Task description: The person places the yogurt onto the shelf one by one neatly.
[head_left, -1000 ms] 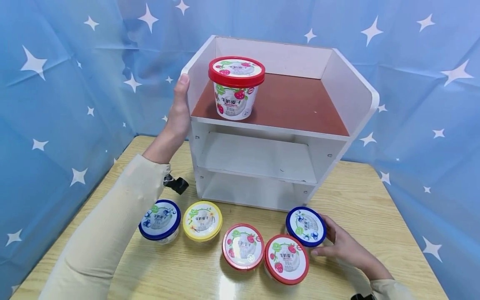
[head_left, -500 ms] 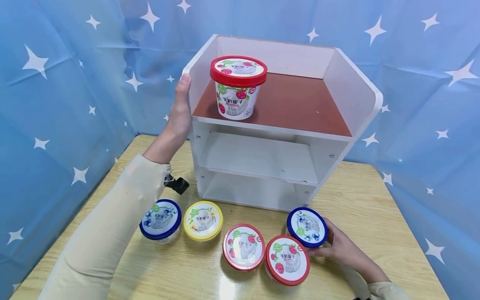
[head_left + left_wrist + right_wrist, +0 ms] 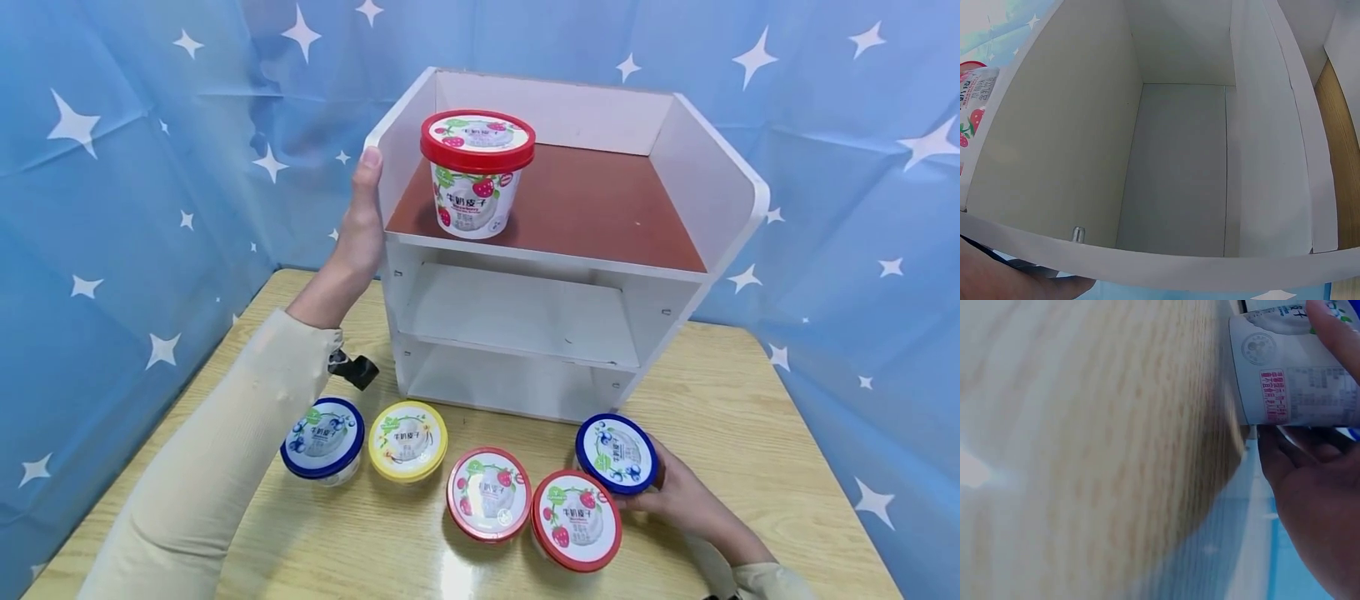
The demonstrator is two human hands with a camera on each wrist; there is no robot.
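My left hand [image 3: 360,225] lies along the outer left side of a white shelf unit [image 3: 720,183], its thumb straight along the front edge; the other fingers are hidden behind the panel. My right hand [image 3: 678,496] grips a paper tub with a blue lid and blueberry print [image 3: 617,454], just in front of the unit's lower right corner. In the right wrist view, thumb and fingers wrap the tub's white side [image 3: 1291,381] close to the wood surface. A strawberry tub with a red lid [image 3: 476,196] stands on the unit's brown top.
Two more red-lidded tubs, one [image 3: 488,494] left of the other [image 3: 576,521], stand near the blue one in my right hand. Further left are a yellow-lidded tub [image 3: 408,442] and another blue-lidded tub [image 3: 324,438]. Two lower shelf levels [image 3: 517,312] face me. A star-patterned blue curtain [image 3: 150,167] hangs behind.
The blue-lidded tub in my right hand has turned slightly, its lid lettering now at a different angle. My left hand stays at the shelf unit; the whole view shifts a little.
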